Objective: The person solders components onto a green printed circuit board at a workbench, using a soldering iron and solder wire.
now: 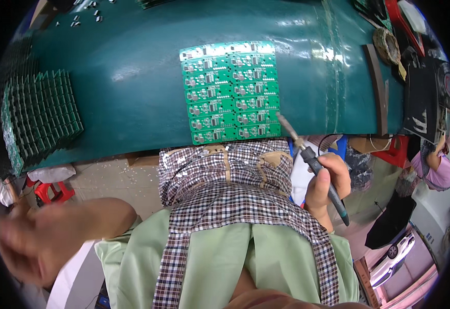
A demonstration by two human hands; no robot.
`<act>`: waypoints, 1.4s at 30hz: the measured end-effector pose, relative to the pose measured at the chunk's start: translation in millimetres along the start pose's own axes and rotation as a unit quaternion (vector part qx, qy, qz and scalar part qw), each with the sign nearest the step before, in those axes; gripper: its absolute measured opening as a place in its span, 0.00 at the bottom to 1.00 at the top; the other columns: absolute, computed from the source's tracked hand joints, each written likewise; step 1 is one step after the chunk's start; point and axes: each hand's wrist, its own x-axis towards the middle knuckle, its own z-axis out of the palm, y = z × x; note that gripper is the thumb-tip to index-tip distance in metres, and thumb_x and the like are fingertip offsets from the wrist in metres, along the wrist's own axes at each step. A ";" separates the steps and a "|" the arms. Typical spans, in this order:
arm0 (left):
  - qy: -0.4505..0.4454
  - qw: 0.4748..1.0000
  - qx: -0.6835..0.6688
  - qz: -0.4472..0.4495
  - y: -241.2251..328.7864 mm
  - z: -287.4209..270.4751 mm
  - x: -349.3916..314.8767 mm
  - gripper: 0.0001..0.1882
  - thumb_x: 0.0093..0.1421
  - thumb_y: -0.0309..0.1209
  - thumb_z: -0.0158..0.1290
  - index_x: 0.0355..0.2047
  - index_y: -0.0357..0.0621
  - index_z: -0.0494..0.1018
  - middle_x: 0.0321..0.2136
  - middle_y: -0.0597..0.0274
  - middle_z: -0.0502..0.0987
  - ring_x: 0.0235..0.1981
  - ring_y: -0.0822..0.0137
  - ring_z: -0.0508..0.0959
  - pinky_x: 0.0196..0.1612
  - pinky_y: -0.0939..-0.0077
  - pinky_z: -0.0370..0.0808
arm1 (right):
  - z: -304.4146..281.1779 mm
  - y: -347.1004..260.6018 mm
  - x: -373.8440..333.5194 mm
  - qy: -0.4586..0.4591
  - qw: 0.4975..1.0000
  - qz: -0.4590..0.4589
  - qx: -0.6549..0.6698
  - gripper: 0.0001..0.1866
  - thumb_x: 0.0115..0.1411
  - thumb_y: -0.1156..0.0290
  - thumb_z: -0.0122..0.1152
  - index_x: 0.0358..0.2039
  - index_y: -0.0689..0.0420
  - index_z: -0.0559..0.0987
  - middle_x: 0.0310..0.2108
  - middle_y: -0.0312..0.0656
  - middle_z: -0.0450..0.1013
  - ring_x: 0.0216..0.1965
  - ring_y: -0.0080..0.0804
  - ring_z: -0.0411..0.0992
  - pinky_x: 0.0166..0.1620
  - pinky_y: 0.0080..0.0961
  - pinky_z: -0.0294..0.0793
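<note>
A panel of green circuit boards [232, 95], joined in two columns, lies flat at the front edge of the teal work mat [132, 98]. My right hand [329, 181] is closed round the dark handle of a soldering iron [313, 164]. The iron's metal tip points up and left, beside the panel's lower right corner; whether it touches cannot be told. Out to the lower left, away from the table, my left hand [31, 242] is smeared by motion, and its fingers do not show clearly.
Several upright green boards [47, 116] stand in a row at the left. Small loose parts [97, 15] lie at the far left. A dark bar [375, 90], a round brown holder [386, 45] and a black device [421, 103] are on the right. A red stool [55, 192] stands below the table.
</note>
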 end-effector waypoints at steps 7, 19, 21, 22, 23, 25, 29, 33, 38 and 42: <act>-0.472 0.852 -0.083 -0.211 49.2 55.9 -110.9 0.06 0.51 0.18 0.58 0.31 0.36 0.76 0.21 0.67 0.73 0.22 0.79 0.70 0.26 0.87 0.67 | 24.8 -10.2 31.1 0.001 1.000 -0.002 -0.004 0.18 0.52 0.65 0.63 0.37 0.67 0.77 0.29 0.49 0.75 0.30 0.37 0.73 0.35 0.27 0.71; -0.538 0.769 -0.127 -0.321 82.9 73.4 -143.5 0.05 0.48 0.21 0.56 0.25 0.42 0.72 0.30 0.64 0.79 0.24 0.71 0.75 0.22 0.80 0.67 | 68.6 -14.6 76.4 -0.088 0.993 -0.009 -0.078 0.09 0.51 0.79 0.62 0.34 0.66 0.78 0.27 0.48 0.76 0.26 0.35 0.75 0.31 0.24 0.73; -0.552 0.755 -0.124 -0.331 83.2 73.6 -141.6 0.05 0.48 0.21 0.56 0.26 0.41 0.72 0.30 0.64 0.79 0.24 0.71 0.76 0.23 0.79 0.68 | 72.5 -13.4 77.1 -0.093 0.993 0.013 -0.072 0.08 0.51 0.79 0.62 0.33 0.65 0.78 0.27 0.48 0.76 0.26 0.36 0.75 0.31 0.24 0.73; -0.552 0.754 -0.124 -0.332 83.3 73.5 -141.2 0.05 0.48 0.21 0.56 0.26 0.41 0.72 0.30 0.64 0.79 0.24 0.71 0.76 0.23 0.79 0.68 | 73.6 -12.8 77.7 -0.094 0.993 0.014 -0.073 0.08 0.51 0.79 0.62 0.33 0.65 0.78 0.27 0.48 0.76 0.26 0.36 0.75 0.31 0.24 0.73; -0.555 0.752 -0.122 -0.335 83.7 73.4 -140.7 0.05 0.49 0.21 0.56 0.26 0.41 0.72 0.30 0.64 0.79 0.25 0.70 0.76 0.24 0.79 0.69 | 74.3 -12.3 78.2 -0.094 0.993 0.009 -0.074 0.08 0.51 0.79 0.62 0.33 0.66 0.78 0.27 0.48 0.76 0.26 0.36 0.75 0.31 0.24 0.73; -0.558 0.748 -0.119 -0.339 83.0 73.5 -142.3 0.05 0.49 0.20 0.56 0.26 0.41 0.72 0.30 0.64 0.79 0.26 0.70 0.76 0.25 0.79 0.70 | 75.4 -11.9 79.4 -0.094 0.993 0.005 -0.074 0.08 0.51 0.79 0.62 0.33 0.66 0.78 0.27 0.49 0.76 0.26 0.36 0.75 0.31 0.24 0.73; -0.545 0.774 -0.121 -0.298 81.8 73.3 -147.1 0.07 0.48 0.24 0.57 0.26 0.46 0.69 0.31 0.70 0.77 0.18 0.66 0.74 0.20 0.74 0.69 | 77.2 -10.2 80.0 -0.101 0.993 0.014 -0.067 0.09 0.50 0.79 0.62 0.33 0.66 0.78 0.27 0.48 0.76 0.26 0.36 0.76 0.31 0.24 0.74; -0.540 0.782 -0.122 -0.285 83.1 74.0 -147.6 0.07 0.48 0.24 0.57 0.26 0.46 0.69 0.31 0.70 0.76 0.17 0.67 0.74 0.20 0.74 0.69 | 76.9 -11.5 79.9 -0.105 0.992 0.010 -0.073 0.09 0.50 0.79 0.62 0.33 0.66 0.78 0.27 0.48 0.76 0.26 0.36 0.76 0.31 0.25 0.74; -0.541 0.789 -0.114 -0.269 84.2 73.3 -148.4 0.07 0.47 0.24 0.57 0.26 0.46 0.69 0.31 0.70 0.76 0.17 0.67 0.74 0.20 0.74 0.69 | 76.8 -12.5 79.3 -0.110 0.991 0.004 -0.080 0.09 0.50 0.79 0.62 0.33 0.65 0.78 0.27 0.49 0.76 0.26 0.36 0.76 0.31 0.24 0.74; -0.539 0.797 -0.111 -0.250 85.3 74.2 -150.0 0.07 0.47 0.24 0.57 0.25 0.45 0.69 0.31 0.70 0.75 0.19 0.67 0.76 0.20 0.74 0.70 | 78.1 -10.2 75.8 -0.104 0.991 -0.009 -0.077 0.09 0.49 0.79 0.62 0.33 0.65 0.78 0.26 0.48 0.76 0.25 0.35 0.76 0.30 0.24 0.74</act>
